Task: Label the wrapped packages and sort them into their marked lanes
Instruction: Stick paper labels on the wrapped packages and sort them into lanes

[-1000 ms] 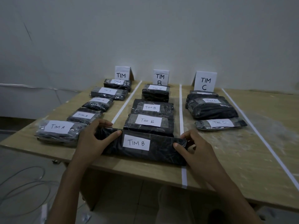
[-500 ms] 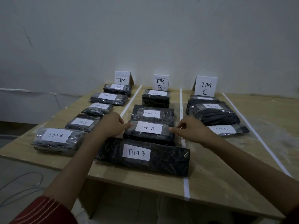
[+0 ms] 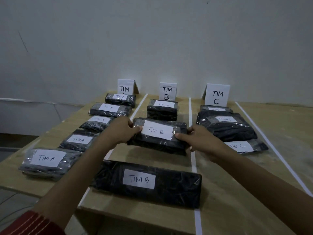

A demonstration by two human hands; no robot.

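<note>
Gripping a package [image 3: 157, 133] labelled "TIM B" by its ends, the left hand [image 3: 121, 131] and right hand [image 3: 201, 141] curl round it over the middle of the tabletop [image 3: 237, 184], between a near-edge "TIM B" parcel [image 3: 147, 182] and the "TIM B" sign [image 3: 168, 92].

Wooden table [image 3: 228, 192] with white tape lines [image 3: 194, 167], labelled wrapped packages [image 3: 177, 189] and three folded paper signs [image 3: 217, 95]

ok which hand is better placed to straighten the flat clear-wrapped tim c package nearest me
Right, probably. The right hand lies just beside that flat TIM C package; the left hand grips the opposite end of the dark wrapped TIM B package both hold, a lane away.
</note>
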